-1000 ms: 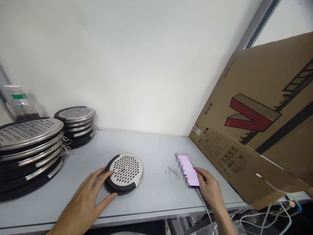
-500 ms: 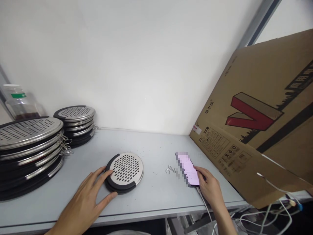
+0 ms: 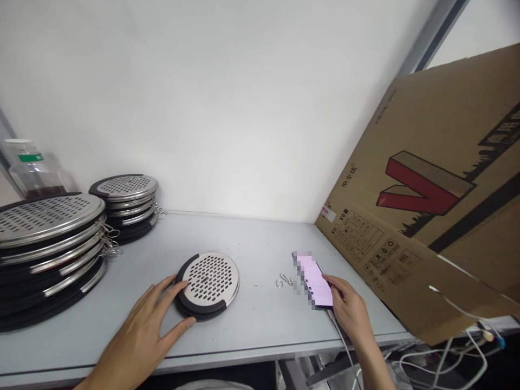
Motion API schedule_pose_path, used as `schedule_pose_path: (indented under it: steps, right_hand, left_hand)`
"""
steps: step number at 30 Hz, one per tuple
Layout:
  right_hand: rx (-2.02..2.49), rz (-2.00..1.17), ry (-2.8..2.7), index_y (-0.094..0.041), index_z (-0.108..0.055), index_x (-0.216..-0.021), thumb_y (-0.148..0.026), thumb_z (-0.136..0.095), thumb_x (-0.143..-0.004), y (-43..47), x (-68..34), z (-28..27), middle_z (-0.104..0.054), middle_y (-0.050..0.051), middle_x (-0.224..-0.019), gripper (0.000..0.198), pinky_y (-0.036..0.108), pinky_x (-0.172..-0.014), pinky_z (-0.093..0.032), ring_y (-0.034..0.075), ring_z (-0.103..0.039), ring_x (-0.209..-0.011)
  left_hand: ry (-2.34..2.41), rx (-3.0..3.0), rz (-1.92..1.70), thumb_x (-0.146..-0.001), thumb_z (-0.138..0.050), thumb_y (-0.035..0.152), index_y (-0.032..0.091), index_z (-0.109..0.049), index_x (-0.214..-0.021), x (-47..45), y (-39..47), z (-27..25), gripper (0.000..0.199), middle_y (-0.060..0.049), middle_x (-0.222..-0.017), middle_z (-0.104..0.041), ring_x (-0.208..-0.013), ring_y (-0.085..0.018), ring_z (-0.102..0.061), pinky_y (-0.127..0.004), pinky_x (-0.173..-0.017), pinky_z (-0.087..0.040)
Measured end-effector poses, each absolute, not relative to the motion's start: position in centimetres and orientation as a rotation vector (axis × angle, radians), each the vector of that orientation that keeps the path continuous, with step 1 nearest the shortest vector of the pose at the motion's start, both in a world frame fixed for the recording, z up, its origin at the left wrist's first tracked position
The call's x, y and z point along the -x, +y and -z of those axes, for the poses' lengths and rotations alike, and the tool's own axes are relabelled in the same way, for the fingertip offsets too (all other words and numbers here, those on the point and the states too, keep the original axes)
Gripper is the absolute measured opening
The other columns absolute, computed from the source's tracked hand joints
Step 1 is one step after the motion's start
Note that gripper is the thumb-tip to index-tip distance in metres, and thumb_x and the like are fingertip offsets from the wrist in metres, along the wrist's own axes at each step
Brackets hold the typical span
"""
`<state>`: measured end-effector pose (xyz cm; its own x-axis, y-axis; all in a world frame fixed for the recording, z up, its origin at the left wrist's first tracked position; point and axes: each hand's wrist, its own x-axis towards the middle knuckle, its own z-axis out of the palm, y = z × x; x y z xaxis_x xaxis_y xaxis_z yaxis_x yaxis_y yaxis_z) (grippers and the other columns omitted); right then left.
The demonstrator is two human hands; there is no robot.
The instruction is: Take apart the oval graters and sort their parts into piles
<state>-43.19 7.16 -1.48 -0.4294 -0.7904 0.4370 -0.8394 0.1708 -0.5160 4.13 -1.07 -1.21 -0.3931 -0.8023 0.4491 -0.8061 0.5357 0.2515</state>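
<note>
The step looked to me like steadying the perforated disc [image 3: 212,278] on the counter [image 3: 260,330], the left hand [image 3: 140,331] with fingers open at its black rim [image 3: 203,310], the right hand [image 3: 351,314] with fingers gripping the phone [image 3: 319,286], and lifting apparently called for closing the left fingers.

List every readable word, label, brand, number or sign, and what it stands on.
"V", large and red: brown cardboard box
"V6": same box
"V3": same box
Too small or blurred: remaining print on the box, pink screen of the rectangular phone, green label on the clear jar.
</note>
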Motion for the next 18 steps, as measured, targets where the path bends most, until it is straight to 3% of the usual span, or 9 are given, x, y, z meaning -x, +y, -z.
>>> schedule_pose_path:
  steps: [18]
  right_hand:
    - [-1.640, -1.166, -2.345, -0.017, -0.071, -0.103, -0.029, -0.039, -0.082, 7.14, 43.16, 1.43, -0.071, 0.011, -0.111, 0.040, 0.041, -0.096, -0.047, 0.026, -0.064, -0.105]
  left_hand:
    - [-2.248, -1.312, 0.017, -0.084, -0.058, 0.055, 0.033, -0.045, -0.136, -3.95, -0.88, 0.82, 0.058, -0.005, -0.144, -0.047, -0.126, -0.030, -0.053, -0.047, -0.102, -0.048]
